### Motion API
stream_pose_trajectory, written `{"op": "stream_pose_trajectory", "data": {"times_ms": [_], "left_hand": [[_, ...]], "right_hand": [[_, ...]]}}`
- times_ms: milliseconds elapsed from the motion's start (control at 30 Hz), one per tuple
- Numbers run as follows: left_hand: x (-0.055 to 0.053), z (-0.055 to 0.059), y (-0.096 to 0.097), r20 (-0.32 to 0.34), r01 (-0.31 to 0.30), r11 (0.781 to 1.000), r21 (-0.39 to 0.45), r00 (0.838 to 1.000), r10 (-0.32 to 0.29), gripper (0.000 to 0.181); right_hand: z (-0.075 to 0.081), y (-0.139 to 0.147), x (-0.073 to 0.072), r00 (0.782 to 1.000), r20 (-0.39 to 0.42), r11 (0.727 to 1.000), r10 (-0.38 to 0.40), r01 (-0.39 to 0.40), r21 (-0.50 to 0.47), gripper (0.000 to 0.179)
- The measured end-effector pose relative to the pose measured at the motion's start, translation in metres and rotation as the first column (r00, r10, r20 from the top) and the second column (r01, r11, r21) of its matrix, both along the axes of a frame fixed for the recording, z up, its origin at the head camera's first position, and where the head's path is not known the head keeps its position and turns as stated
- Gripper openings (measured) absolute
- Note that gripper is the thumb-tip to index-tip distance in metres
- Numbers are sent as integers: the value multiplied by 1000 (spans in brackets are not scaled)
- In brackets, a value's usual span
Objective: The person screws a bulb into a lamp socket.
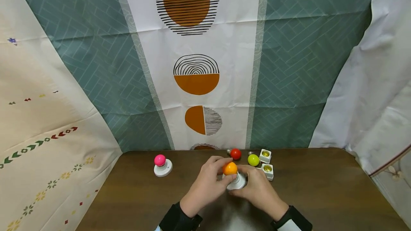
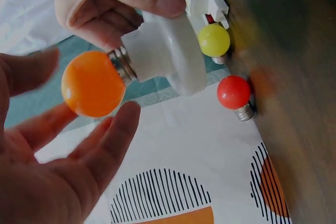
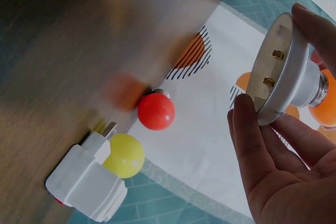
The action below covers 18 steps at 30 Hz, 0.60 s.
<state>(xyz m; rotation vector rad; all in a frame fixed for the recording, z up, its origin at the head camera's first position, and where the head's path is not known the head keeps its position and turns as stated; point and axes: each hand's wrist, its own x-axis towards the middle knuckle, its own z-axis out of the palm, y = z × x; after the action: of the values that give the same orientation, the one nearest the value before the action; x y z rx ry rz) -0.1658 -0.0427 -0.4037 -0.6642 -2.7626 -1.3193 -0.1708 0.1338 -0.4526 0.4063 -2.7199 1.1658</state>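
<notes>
Orange bulb [image 2: 93, 84], white holder [image 2: 188, 56] (green cloth [image 1: 295, 56], brick-patterned)

Red bulb [image 1: 236, 154], yel bulb [image 1: 253, 160], wht sockets [image 1: 268, 176], pink bulb [image 1: 160, 160] w/ base [image 1: 163, 170] on tbl [image 1: 321, 188], grn/wht cloth [image 1: 289, 63] behind

Both wrist views near orange bulb [image 2: 93, 84]

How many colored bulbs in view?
4. Pink bulb on a round white base at left; orange bulb at the white holder the right hand grips; red bulb and yellow bulb near the table's far edge. None looks hidden.
</notes>
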Motion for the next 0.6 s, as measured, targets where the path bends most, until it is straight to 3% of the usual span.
{"op": "stream_pose_trajectory", "data": {"times_ms": [233,367,600], "left_hand": [[-3,1,2,-121,-58,997,43,991,62,42],[-4,2,2,-137,-27,998,50,990,34,39],[-3,1,2,-103,7,998,66,995,0,43]], "right_hand": [[3,-2,0,1000,5,1000,-1,1,-10,64],[4,-1,-1,1000,23,1000,-12,12,-22,64],[2,1,-1,997,67,999,-23,27,-46,65]]}}
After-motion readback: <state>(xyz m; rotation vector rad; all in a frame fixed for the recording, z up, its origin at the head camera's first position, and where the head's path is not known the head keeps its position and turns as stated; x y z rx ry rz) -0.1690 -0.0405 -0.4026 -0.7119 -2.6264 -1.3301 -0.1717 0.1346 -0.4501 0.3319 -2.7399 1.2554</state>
